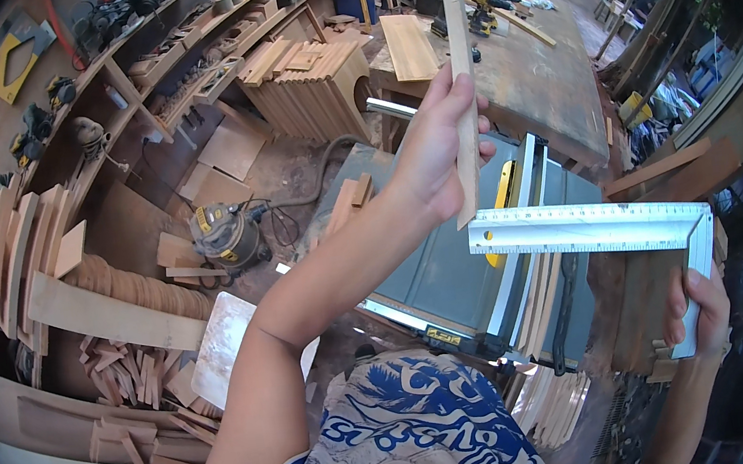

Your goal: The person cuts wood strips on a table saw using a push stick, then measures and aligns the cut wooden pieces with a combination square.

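Note:
My left hand (446,141) is closed round a narrow wooden strip (455,21), which stands nearly upright in front of me and runs out past the top of the picture. In my right hand (704,311) is the short arm of a metal try square (594,227). Its ruled blade points left, with the blade's end at or very near the strip's lower end; whether they touch I cannot tell. Below both lies the grey table saw (439,270), with a yellow insert (503,190) beside its silver fence (521,211). Several thin strips (543,303) rest along the saw's right side.
Beyond the saw stands a wooden workbench (549,74) with a yellow drill (484,7) and a board (410,48). A shop vacuum (229,231) sits on the floor at left, its hose running toward the saw. Stacked boards (304,89) and offcuts (130,370) crowd the left side.

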Demonstrator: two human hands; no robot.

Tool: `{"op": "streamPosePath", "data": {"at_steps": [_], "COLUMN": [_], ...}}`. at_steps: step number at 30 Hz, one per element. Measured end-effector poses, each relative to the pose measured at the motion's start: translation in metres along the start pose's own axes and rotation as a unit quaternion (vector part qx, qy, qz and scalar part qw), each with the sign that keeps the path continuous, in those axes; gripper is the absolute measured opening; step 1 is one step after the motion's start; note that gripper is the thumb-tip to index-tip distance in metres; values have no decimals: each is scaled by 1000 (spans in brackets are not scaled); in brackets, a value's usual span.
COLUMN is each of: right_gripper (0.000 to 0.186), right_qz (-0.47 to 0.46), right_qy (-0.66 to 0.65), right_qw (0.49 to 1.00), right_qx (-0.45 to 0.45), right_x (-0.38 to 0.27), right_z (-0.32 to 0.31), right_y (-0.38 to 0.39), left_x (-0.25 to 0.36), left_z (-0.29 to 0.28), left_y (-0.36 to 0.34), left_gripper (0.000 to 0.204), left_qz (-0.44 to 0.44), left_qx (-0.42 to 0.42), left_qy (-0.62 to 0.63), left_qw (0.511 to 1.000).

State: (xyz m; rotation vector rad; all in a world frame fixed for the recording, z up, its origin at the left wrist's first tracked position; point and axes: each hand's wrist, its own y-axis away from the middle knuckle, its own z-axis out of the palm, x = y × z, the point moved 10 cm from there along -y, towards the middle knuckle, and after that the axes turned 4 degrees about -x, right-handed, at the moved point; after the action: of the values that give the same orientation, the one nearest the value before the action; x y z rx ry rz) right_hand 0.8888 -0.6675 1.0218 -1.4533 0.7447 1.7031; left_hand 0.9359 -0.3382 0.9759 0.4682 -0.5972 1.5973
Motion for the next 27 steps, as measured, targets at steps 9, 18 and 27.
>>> {"op": "streamPosePath", "data": {"at_steps": [9,18,27], "right_gripper": [45,38,36], "right_qz": [-20,-1,5], "right_qy": [1,28,-200], "right_qw": [1000,999,921], "right_qx": [17,21,335], "right_x": [4,24,245], "right_z": [1,-52,-429], "right_y": [3,-20,-84], "left_x": [3,1,-94], "left_z": [6,-103,-279], "left_y": [0,-47,67], "left_gripper": [31,25,34], "left_qz": [6,103,2], "left_qx": [-23,147,304], "left_qy": [12,-122,-15], "left_qw": [1000,976,953]}}
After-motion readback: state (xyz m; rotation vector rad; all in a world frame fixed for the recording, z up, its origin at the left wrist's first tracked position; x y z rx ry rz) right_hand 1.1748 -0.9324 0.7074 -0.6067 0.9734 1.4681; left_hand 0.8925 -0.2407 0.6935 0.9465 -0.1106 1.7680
